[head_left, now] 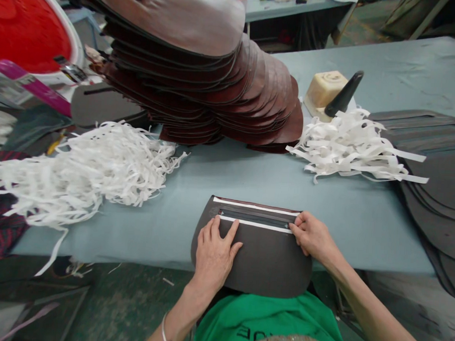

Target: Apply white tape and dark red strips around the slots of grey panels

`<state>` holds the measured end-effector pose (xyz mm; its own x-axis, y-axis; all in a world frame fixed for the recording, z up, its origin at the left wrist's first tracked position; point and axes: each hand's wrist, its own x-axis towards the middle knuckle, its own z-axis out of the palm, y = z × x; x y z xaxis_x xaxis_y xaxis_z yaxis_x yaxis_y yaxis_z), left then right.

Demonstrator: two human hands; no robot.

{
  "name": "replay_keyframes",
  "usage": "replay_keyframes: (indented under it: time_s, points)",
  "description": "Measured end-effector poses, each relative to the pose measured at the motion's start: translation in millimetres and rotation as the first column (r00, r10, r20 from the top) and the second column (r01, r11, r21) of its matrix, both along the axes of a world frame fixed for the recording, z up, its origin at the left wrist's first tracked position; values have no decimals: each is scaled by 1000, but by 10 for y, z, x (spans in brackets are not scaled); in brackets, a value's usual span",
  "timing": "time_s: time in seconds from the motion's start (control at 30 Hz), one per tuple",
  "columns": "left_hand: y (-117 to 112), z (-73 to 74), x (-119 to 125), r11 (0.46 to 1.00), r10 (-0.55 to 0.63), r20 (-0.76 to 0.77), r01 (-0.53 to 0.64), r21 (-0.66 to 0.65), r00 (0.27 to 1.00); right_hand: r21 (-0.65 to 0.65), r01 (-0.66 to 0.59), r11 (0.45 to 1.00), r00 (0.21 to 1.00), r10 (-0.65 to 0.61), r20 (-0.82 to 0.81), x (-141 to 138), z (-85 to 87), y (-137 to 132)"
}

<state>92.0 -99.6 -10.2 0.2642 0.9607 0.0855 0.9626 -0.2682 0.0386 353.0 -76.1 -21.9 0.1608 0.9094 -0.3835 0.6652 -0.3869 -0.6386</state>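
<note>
A dark grey rounded panel (261,257) lies at the near table edge, with a slot across its top and white tape strips (256,207) along both sides of the slot. My left hand (214,253) rests flat on the panel's left part, fingers spread toward the lower strip. At the strip's right end, my right hand (311,234) is curled with its fingertips pinching or pressing the tape.
A tall stack of brown leather panels (201,74) stands behind. Heaps of white paper strips lie at the left (80,174) and right (352,146). A cream block with a black tool (332,94) sits at the back. Dark panels (438,184) are stacked on the right.
</note>
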Motion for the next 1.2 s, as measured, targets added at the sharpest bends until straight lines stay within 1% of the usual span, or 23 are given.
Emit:
replay_keyframes:
  time_s: [0.03,0.1,0.2,0.27,0.33,0.37,0.43,0.47,0.5,0.53,0.57,0.63,0.67,0.7,0.77,0.83,0.9,0.97,1.03,1.13,1.2]
  points:
    - [-3,-9,-1,1000,1,8,-1,-1,1000,-12,8,1000,998,-9,-61,12,-17,-14]
    - [12,-25,-8,1000,-4,21,4,0,1000,-35,30,999,991,-34,-126,13,-37,-26]
    - [108,-40,-35,1000,-19,38,19,9,999,-42,49,998,991,-53,-121,-34,-27,19]
    - [214,-43,-65,999,-25,41,24,26,999,-4,22,1000,999,-22,-44,-82,6,83]
    - [320,-41,-99,999,-35,38,34,36,999,28,-48,998,994,45,99,-133,54,148]
    - [362,-40,-113,998,-43,37,42,37,998,32,-93,995,978,86,190,-163,79,172]
    - [413,-39,-129,998,-53,38,52,37,998,33,-187,982,917,162,365,-246,122,198]
    - [421,-41,-129,998,-49,40,48,41,998,57,-242,968,883,196,427,-305,136,202]
    - [420,-43,-124,998,-42,42,40,45,998,108,-313,944,854,230,466,-375,145,204]
    - [413,-44,-116,998,-32,45,30,48,998,177,-398,900,831,272,486,-456,149,206]
    - [402,-43,-107,999,-24,49,22,50,999,253,-491,833,806,325,494,-544,147,213]
    - [381,-35,-99,999,-16,60,13,48,998,375,-639,672,745,419,519,-715,130,243]
    - [375,-28,-102,999,-18,69,15,43,997,401,-683,611,714,444,541,-786,118,267]
    - [376,-21,-112,999,-23,80,20,36,997,407,-711,574,690,455,563,-842,105,295]
    - [401,-10,-148,999,-34,118,32,21,992,407,-731,548,668,452,590,-905,82,360]
    - [461,-12,-202,1000,2,178,-6,22,984,414,-738,533,661,452,598,-919,59,424]
    - [551,-26,-264,992,112,237,-124,35,965,447,-730,518,676,447,586,-913,22,475]
    - [653,-41,-332,967,234,270,-251,32,934,497,-699,514,712,438,549,-908,-34,508]
    - [750,-41,-399,950,299,290,-312,-2,909,541,-664,515,747,434,504,-907,-97,519]
    - [863,20,-487,947,320,376,-289,-137,869,567,-642,517,767,444,463,-907,-147,510]
    - [918,105,-533,936,346,478,-264,-232,807,577,-630,520,776,440,452,-903,-137,502]
